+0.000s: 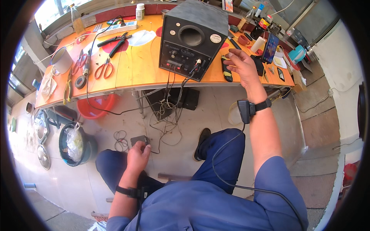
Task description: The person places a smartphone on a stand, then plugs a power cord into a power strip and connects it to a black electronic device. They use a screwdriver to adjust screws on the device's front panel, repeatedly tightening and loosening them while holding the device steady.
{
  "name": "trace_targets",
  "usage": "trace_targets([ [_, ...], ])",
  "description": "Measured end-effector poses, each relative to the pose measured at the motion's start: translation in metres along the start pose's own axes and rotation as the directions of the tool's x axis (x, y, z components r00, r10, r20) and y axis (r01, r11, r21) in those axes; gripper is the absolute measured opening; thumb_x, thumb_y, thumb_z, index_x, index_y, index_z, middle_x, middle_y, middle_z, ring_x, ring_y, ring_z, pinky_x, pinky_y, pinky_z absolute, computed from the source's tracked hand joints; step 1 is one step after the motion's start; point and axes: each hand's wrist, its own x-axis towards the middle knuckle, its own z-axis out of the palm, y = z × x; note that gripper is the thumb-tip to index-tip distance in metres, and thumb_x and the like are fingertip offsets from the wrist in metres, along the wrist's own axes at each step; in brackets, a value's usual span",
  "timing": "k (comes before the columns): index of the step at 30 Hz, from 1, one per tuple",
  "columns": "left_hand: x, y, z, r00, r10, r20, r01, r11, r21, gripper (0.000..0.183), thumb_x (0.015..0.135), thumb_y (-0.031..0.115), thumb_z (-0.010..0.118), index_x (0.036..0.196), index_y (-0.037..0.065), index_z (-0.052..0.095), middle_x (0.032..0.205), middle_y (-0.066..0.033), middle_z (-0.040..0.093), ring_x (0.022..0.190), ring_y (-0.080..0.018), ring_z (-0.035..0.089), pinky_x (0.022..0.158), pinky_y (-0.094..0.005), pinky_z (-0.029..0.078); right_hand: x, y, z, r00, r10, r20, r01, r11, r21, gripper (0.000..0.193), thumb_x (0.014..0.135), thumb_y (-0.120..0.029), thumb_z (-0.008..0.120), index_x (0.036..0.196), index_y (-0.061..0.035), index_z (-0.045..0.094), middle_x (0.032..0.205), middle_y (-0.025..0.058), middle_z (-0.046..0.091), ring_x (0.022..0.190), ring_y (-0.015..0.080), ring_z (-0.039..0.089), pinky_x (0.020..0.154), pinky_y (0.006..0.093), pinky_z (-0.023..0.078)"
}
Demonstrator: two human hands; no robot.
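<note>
My right hand (242, 65) hangs over the table beside the black speaker box (194, 27), fingers stretched out and apart, with nothing seen in them. Just under its fingertips lies a yellow-and-black utility knife (226, 71). Several cables (169, 82) run from sockets on the speaker's panel down to the floor. My left hand (138, 156) is low by my left knee, its fingers curled in and nothing visible between them. Beyond it, a small dark box (139, 141) with a cable sits on the floor, partly covered by the fingers; whether they touch cannot be told.
On the table's left lie pliers (117, 44), red-handled scissors (104, 70), black tape (80, 82), a mug (61, 61) and a power strip (117, 29). At right stands a phone (270, 48). Below are a red basin (96, 106), a lined bucket (79, 146) and tangled cables.
</note>
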Motion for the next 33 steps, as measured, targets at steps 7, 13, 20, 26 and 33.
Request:
trace_targets([
  [7,0.002,0.006,-0.002,0.997,-0.055,0.058,0.053,0.998,0.034,0.029,0.091,0.027,0.072,0.096,-0.001,0.065,0.078,-0.0181,0.068,0.071,-0.0336,0.066,0.067,-0.0404,0.053,-0.012,0.021,-0.009,0.998,0.056,-0.038,-0.065,0.951,-0.303,0.026,0.097,-0.022,0.068,0.116,-0.0037,0.067,0.095,0.0007,0.068,0.082,0.009,0.067,0.065,0.0233,0.048],
  [13,0.002,0.005,0.0,0.998,-0.04,0.053,0.038,0.998,0.045,0.029,0.091,0.027,0.072,0.094,0.0,0.063,0.077,-0.0184,0.067,0.069,-0.0344,0.065,0.065,-0.0413,0.052,-0.036,0.044,0.021,0.986,-0.106,0.128,0.141,0.941,-0.309,0.027,0.092,-0.016,0.074,0.111,0.002,0.068,0.09,0.0046,0.069,0.078,0.0091,0.064,0.072,0.0259,0.053],
  [20,0.002,0.001,0.003,0.999,-0.023,0.038,0.021,0.999,0.05,0.027,0.093,0.025,0.071,0.09,0.001,0.061,0.07,-0.0123,0.062,0.064,-0.0244,0.058,0.062,-0.0374,0.049,-0.036,0.058,0.08,0.938,-0.343,-0.039,0.3,0.865,-0.403,0.06,0.078,-0.029,0.086,0.12,0.0021,0.056,0.1,0.0103,0.066,0.075,0.0187,0.067,0.072,0.0324,0.055],
  [26,0.001,0.001,0.003,1.0,-0.014,0.025,0.013,0.999,0.047,0.027,0.093,0.024,0.071,0.088,0.001,0.059,0.066,-0.0102,0.059,0.06,-0.0211,0.055,0.06,-0.0365,0.047,-0.038,0.058,0.101,0.887,-0.437,-0.151,0.327,0.823,-0.464,0.056,0.078,-0.028,0.086,0.115,-0.0002,0.054,0.1,0.0107,0.065,0.078,0.0225,0.068,0.073,0.0363,0.054],
  [33,0.001,0.005,0.001,0.999,0.012,0.03,-0.013,0.999,0.034,0.027,0.093,0.025,0.071,0.088,0.001,0.06,0.068,-0.0119,0.06,0.061,-0.0233,0.056,0.061,-0.0366,0.048,-0.04,0.061,0.107,0.889,-0.422,-0.177,0.275,0.802,-0.531,0.055,0.078,-0.026,0.086,0.116,-0.0016,0.055,0.105,0.0119,0.065,0.084,0.0246,0.068,0.076,0.0382,0.055],
])
